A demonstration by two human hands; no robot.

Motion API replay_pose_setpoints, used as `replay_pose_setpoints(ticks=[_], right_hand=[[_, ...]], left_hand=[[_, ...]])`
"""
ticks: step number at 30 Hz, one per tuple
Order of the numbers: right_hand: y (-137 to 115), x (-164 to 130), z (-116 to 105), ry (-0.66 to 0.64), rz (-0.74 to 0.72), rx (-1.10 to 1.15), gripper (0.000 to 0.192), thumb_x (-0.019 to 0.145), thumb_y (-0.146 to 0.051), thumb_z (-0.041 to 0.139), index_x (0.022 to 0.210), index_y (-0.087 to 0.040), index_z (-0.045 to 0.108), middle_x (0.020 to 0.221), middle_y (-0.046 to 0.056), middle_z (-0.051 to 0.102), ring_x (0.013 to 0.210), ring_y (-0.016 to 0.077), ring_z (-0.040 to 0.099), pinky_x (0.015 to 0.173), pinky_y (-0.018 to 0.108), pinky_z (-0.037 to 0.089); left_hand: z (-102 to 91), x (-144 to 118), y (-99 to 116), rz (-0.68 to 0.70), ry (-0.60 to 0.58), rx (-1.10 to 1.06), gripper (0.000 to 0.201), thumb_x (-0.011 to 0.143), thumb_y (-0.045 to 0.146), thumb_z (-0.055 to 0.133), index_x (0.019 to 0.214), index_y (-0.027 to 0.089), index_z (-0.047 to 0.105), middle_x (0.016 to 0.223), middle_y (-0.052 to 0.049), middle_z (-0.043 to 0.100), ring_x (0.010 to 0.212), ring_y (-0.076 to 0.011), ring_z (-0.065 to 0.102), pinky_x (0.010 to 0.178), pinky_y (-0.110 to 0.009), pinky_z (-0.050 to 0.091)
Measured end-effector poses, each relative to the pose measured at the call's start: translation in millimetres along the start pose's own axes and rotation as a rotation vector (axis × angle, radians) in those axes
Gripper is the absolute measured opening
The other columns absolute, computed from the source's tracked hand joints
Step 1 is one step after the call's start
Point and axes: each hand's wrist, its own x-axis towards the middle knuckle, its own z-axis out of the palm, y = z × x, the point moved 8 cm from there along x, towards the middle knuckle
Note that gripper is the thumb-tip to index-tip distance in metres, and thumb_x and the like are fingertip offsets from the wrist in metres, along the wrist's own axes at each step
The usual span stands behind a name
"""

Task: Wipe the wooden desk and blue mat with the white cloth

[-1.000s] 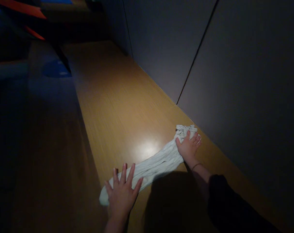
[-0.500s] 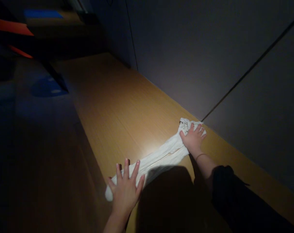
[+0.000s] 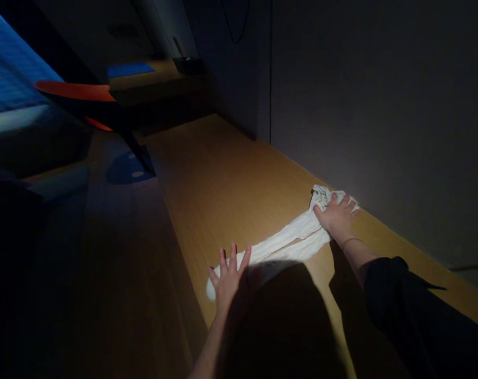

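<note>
1. Since the earlier frames, both hands and the white cloth point(image 3: 280, 239) have advanced along the counter point(image 3: 219, 184), toward the orange chair point(image 3: 75, 92); the gap between the cloth's two strips has widened.
2. Left hand point(image 3: 229, 284) palm down, fingers spread, on the cloth's left end by the counter's edge; right hand point(image 3: 337, 217) likewise spread, on the bunched right end; neither seems to grip.
3. Step in hand, as I judge it: pushing the cloth over the surface; going on calls for even pressure from both palms, strips kept together.
4. Wall point(image 3: 381, 131) just beyond the right fingertips, limiting reach that way; chair and blue patch point(image 3: 120, 171) well ahead of the left hand, off the counter; dark shadow between the hands hides part of the cloth.
</note>
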Motion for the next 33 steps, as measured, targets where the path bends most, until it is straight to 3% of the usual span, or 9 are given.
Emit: replay_pose_setpoints(ticks=[5, 8, 10, 16, 23, 27, 33], right_hand=[[-118.8, 41.5, 28.0, -0.034, -0.084, 0.003, 0.085, 0.089, -0.062, 0.052, 0.154, -0.01, 0.035, 0.159, 0.033, 0.026, 0.145, 0.0567, 0.027, 0.116, 0.07, 0.019], [-191.5, 63.8, 42.7, -0.064, -0.11, 0.006, 0.086, 0.088, -0.063, 0.051, 0.155, -0.01, 0.034, 0.161, 0.032, 0.025, 0.145, 0.0567, 0.027, 0.116, 0.07, 0.018], [-234.6, 80.1, 52.1, -0.069, -0.117, 0.005, 0.087, 0.088, -0.063, 0.051, 0.155, -0.011, 0.034, 0.161, 0.031, 0.024, 0.145, 0.0565, 0.027, 0.116, 0.07, 0.018], [-344.7, 143.9, 86.3, -0.053, -0.106, -0.022, 0.089, 0.087, -0.067, 0.049, 0.155, -0.012, 0.034, 0.161, 0.031, 0.026, 0.145, 0.0557, 0.028, 0.116, 0.07, 0.019], [-478.9, 222.1, 118.2, -0.006, -0.064, -0.098, 0.086, 0.088, -0.066, 0.049, 0.153, -0.012, 0.038, 0.156, 0.031, 0.034, 0.141, 0.0544, 0.034, 0.114, 0.067, 0.024], [-547.1, 257.0, 134.6, -0.039, -0.046, -0.122, 0.084, 0.089, -0.065, 0.05, 0.153, -0.012, 0.039, 0.146, 0.03, 0.044, 0.127, 0.05, 0.05, 0.106, 0.064, 0.034], [-643.0, 311.8, 156.6, -0.039, -0.082, -0.133, 0.081, 0.091, -0.061, 0.049, 0.153, -0.011, 0.036, 0.152, 0.033, 0.038, 0.127, 0.0495, 0.052, 0.105, 0.06, 0.037]], left_hand=[[1.7, 57.6, -80.0, -0.091, -0.012, 0.021, 0.052, 0.102, 0.038, 0.034, 0.152, 0.029, 0.039, 0.17, -0.009, 0.023, 0.156, -0.0422, 0.021, 0.117, -0.079, 0.027], [3.2, 101.3, -136.4, -0.151, -0.054, 0.042, 0.053, 0.101, 0.032, 0.035, 0.154, 0.024, 0.035, 0.171, -0.009, 0.019, 0.158, -0.0394, 0.017, 0.118, -0.078, 0.026], [-5.5, 136.2, -164.9, -0.144, -0.029, 0.064, 0.055, 0.101, 0.029, 0.036, 0.155, 0.022, 0.031, 0.171, -0.01, 0.018, 0.158, -0.0391, 0.017, 0.118, -0.078, 0.026], [-46.4, 260.5, -218.5, -0.07, 0.061, 0.166, 0.049, 0.102, 0.037, 0.032, 0.149, 0.029, 0.043, 0.167, -0.011, 0.032, 0.153, -0.0457, 0.026, 0.112, -0.078, 0.034], [-74.3, 409.1, -296.4, -0.011, 0.081, 0.251, 0.051, 0.1, 0.037, 0.038, 0.151, 0.029, 0.039, 0.163, -0.016, 0.039, 0.151, -0.0438, 0.034, 0.113, -0.071, 0.037], [-84.0, 474.5, -342.1, -0.046, 0.017, 0.236, 0.051, 0.099, 0.037, 0.041, 0.15, 0.03, 0.039, 0.163, -0.015, 0.039, 0.15, -0.045, 0.035, 0.112, -0.072, 0.038], [-94.6, 560.9, -395.8, -0.069, 0.004, 0.203, 0.05, 0.1, 0.035, 0.035, 0.15, 0.03, 0.038, 0.164, -0.014, 0.036, 0.151, -0.0457, 0.032, 0.11, -0.071, 0.041]])
